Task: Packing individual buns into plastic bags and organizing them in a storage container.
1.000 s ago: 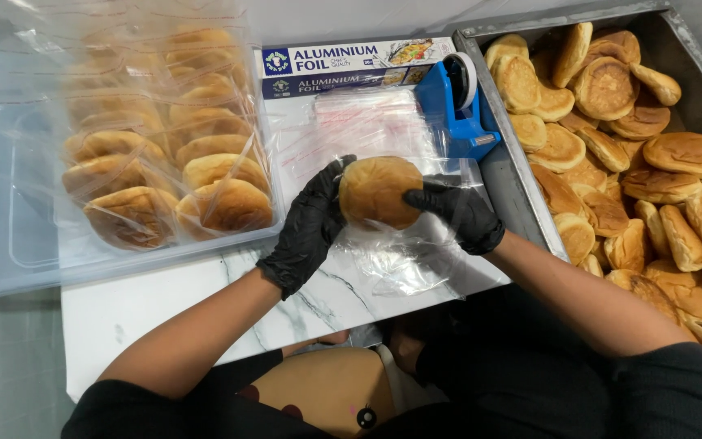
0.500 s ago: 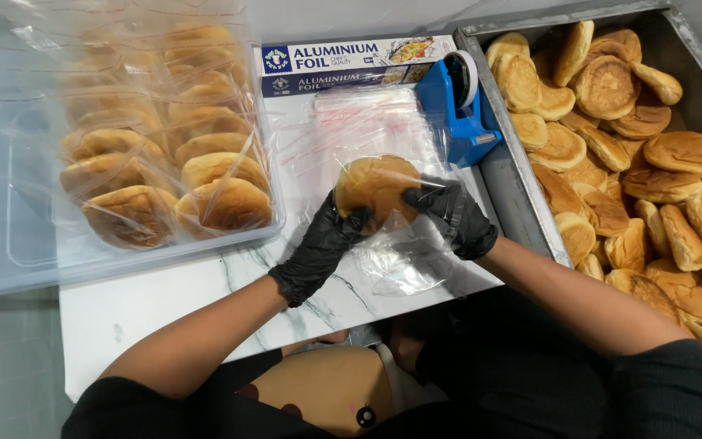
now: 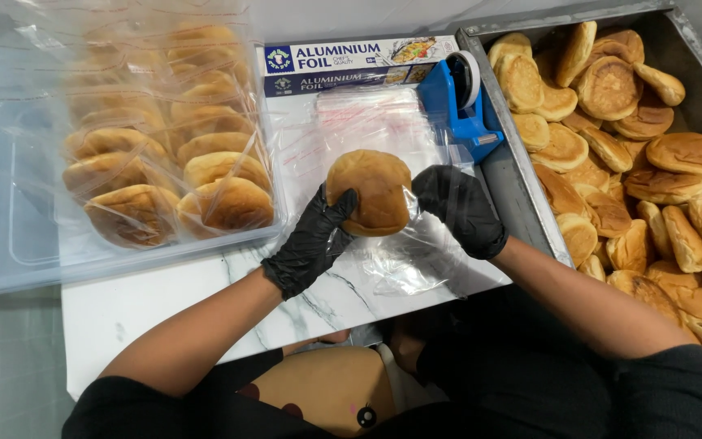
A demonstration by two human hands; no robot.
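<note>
A round golden bun sits partly inside a clear plastic bag above the marble counter. My left hand, in a black glove, grips the bun's lower left edge. Gloved in black too, my right hand holds the bag's film at the bun's right side. Beneath them lies a stack of clear bags.
A clear plastic tub at left holds several bagged buns. A metal tray at right is heaped with loose buns. A blue tape dispenser and boxes of foil stand behind the bags.
The bun has slid further into the bag and turned a little. My left hand shifted down to its lower left edge while my right hand stayed on the film.
</note>
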